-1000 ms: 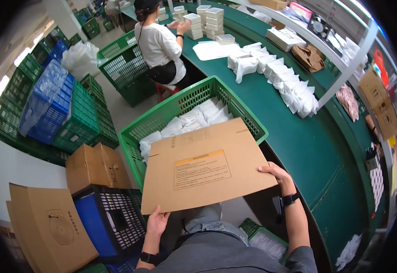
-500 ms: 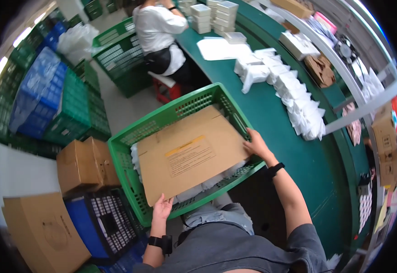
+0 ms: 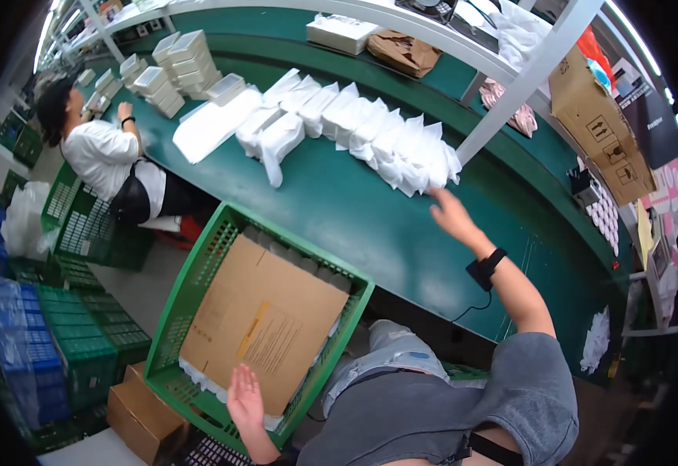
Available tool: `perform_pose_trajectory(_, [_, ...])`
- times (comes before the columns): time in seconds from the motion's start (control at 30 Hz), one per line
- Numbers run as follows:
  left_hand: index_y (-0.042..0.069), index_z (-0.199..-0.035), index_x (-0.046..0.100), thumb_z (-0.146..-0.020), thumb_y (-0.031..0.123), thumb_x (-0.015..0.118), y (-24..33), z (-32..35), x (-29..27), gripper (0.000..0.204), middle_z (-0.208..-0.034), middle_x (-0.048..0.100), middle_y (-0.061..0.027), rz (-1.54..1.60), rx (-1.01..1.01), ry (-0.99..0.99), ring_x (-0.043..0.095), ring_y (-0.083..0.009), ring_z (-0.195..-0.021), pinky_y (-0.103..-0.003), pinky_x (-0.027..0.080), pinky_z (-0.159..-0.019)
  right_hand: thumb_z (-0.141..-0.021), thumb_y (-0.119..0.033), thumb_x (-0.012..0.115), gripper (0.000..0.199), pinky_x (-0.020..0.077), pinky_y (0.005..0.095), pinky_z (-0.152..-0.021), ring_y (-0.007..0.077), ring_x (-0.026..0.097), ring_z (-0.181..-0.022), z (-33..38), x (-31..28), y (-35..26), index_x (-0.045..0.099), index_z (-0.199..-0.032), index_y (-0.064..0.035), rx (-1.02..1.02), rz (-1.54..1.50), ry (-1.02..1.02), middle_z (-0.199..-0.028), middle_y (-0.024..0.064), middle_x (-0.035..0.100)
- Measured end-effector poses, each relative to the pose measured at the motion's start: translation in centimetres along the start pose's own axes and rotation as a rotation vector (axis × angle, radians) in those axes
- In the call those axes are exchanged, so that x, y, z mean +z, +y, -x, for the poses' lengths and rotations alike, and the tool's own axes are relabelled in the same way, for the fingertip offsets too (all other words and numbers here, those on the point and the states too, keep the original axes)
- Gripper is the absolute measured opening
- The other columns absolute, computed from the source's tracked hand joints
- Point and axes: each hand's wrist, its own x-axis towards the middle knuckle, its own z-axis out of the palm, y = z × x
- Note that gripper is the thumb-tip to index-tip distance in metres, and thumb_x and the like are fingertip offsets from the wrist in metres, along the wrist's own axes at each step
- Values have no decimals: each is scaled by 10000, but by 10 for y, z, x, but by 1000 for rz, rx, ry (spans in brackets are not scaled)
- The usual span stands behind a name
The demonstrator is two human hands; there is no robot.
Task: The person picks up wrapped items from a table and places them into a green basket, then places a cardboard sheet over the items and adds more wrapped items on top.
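Observation:
A flat brown cardboard sheet lies inside a green plastic crate, over white-wrapped things whose edges show around it. My left hand is over the crate's near end, fingers stretched out and holding nothing. Over the green worktable, my right hand reaches out with its fingers apart. Its fingertips are close to the near end of a row of white-wrapped packages; whether they touch is hard to tell.
A co-worker in a white top sits at the table's far left, near stacks of pale boxes. White sheets lie beside the row. A metal post rises behind my right hand. Crates and a carton stand at left.
Both hands have let go of the cardboard sheet, which now lies lower in the crate. My right hand has moved over the table to the packages. The view has turned right.

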Motion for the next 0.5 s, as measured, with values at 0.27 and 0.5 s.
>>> perform_pose_trajectory(0.27, [-6,-1229,473,-947,166,470,-140,-90,273,330,-1202,528,-143,-880,171,-662,513,-242,-1127,-369,410,-972,-826,-480,626,767,402,331,-941,234,471,-1182,-55,14,135,397,-1308,70,855,-913,186,-1300,181,481])
perform_pose_trajectory(0.5, [-32,-1165,521,-917,233,556,-317,-297,409,365,-1084,581,-94,-1345,505,-799,536,-154,-994,-287,426,-879,-820,-438,658,778,370,322,-981,234,473,-1178,-92,49,136,382,-1303,106,787,-1242,290,-1302,152,476])
